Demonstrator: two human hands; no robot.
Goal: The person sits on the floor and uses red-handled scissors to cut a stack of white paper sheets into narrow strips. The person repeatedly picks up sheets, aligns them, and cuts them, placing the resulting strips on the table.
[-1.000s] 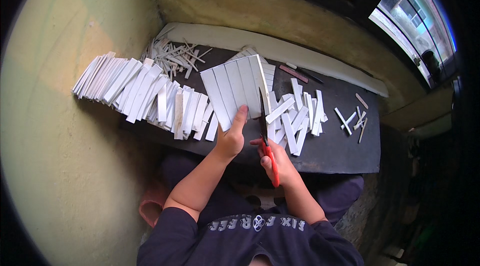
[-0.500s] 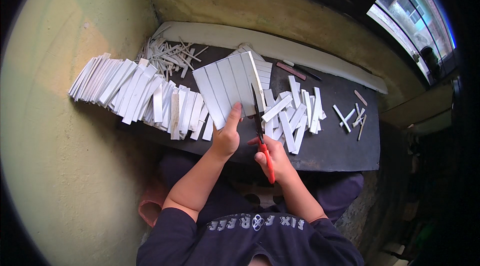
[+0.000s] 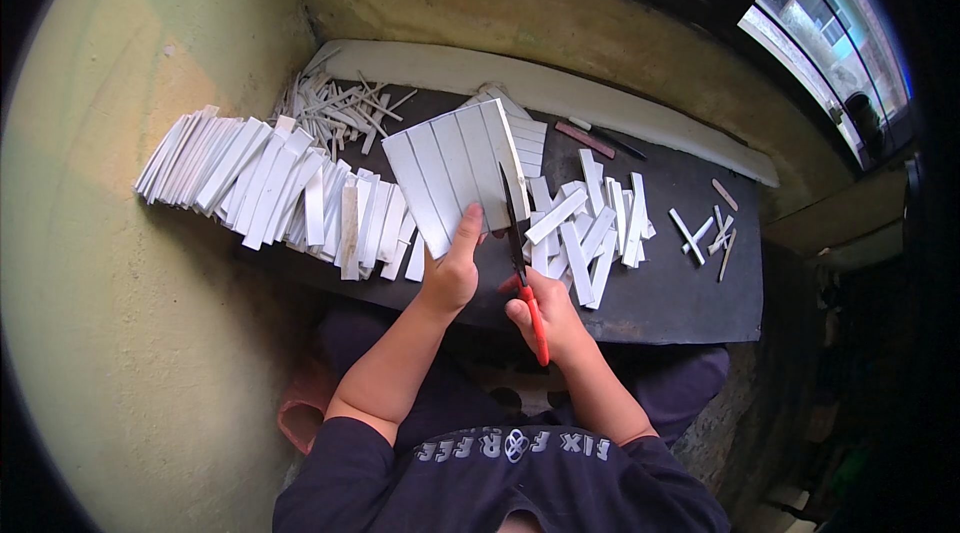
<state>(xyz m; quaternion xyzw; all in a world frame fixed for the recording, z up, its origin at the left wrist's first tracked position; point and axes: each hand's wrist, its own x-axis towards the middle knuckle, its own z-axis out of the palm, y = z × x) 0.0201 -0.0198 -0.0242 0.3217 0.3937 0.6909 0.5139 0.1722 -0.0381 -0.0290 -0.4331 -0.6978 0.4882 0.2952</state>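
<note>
My left hand (image 3: 456, 268) grips the lower edge of a white sheet (image 3: 438, 168) marked with dark parallel lines, its thumb on the upper face. The sheet is held tilted above the table. In my right hand (image 3: 550, 311) is a pair of scissors (image 3: 533, 318) with red handles and dark blades. The blades lie along the sheet's right side, close to a narrow strip at that edge. Just beyond my right hand lies a loose heap of cut white strips (image 3: 575, 245). What the fingers under the sheet do is hidden.
A long row of white strips (image 3: 250, 168) stands at the left of the dark table (image 3: 660, 308). Thin offcuts (image 3: 340, 108) pile up behind it. Another lined sheet (image 3: 528, 138), a reddish bar (image 3: 585, 140), a dark pen (image 3: 622, 146) and small slivers (image 3: 722, 233) lie farther back and right.
The sheet and scissors have shifted very slightly, and the view has moved a little. Both hands keep their hold.
</note>
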